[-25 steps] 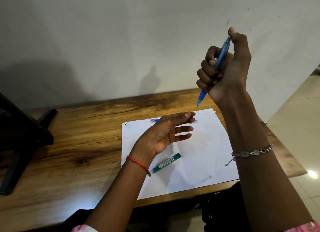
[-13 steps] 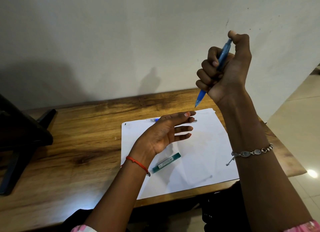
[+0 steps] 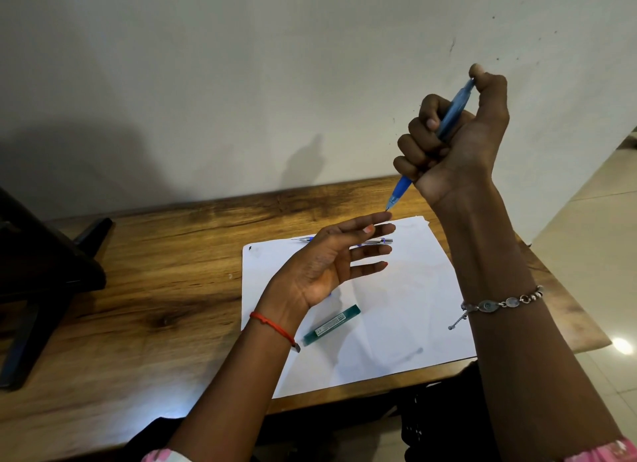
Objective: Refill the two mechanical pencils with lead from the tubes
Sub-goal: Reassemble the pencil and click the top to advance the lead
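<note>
My right hand (image 3: 458, 141) is raised above the table and grips a blue mechanical pencil (image 3: 448, 120) in a fist, tip pointing down, thumb on its top end. My left hand (image 3: 331, 265) hovers palm-up with straight fingers just under the pencil tip, its index fingertip nearly at the tip, holding nothing. A second pencil (image 3: 374, 241) with a metal end lies on the white paper (image 3: 413, 306) behind my left fingers, partly hidden. A dark green lead tube (image 3: 331, 324) lies on the paper near my left wrist.
The paper lies on a wooden table (image 3: 155, 289) against a pale wall. A dark stand (image 3: 38, 275) occupies the table's left end. The table's right edge meets tiled floor (image 3: 593, 254).
My right hand has lowered slightly, bringing the pencil tip down close to my left index fingertip. My left hand has stayed about where it was.
</note>
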A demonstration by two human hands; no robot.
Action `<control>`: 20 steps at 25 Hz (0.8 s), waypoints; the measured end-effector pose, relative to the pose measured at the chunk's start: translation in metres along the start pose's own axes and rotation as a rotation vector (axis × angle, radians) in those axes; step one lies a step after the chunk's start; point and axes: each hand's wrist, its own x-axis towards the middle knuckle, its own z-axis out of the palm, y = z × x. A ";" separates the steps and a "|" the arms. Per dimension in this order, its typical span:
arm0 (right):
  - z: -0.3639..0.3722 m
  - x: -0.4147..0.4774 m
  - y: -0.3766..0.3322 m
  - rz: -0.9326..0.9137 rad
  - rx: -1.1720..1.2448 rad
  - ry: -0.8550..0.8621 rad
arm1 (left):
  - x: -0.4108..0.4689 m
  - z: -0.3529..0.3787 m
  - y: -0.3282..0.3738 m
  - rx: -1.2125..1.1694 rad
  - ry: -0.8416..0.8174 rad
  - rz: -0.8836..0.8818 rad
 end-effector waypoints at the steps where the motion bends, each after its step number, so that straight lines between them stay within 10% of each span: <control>1: -0.001 0.000 0.001 -0.001 0.002 -0.002 | 0.000 0.000 0.000 -0.005 -0.004 0.005; 20: -0.026 0.018 0.039 0.093 0.388 -0.078 | -0.004 -0.015 0.014 -0.145 0.140 0.047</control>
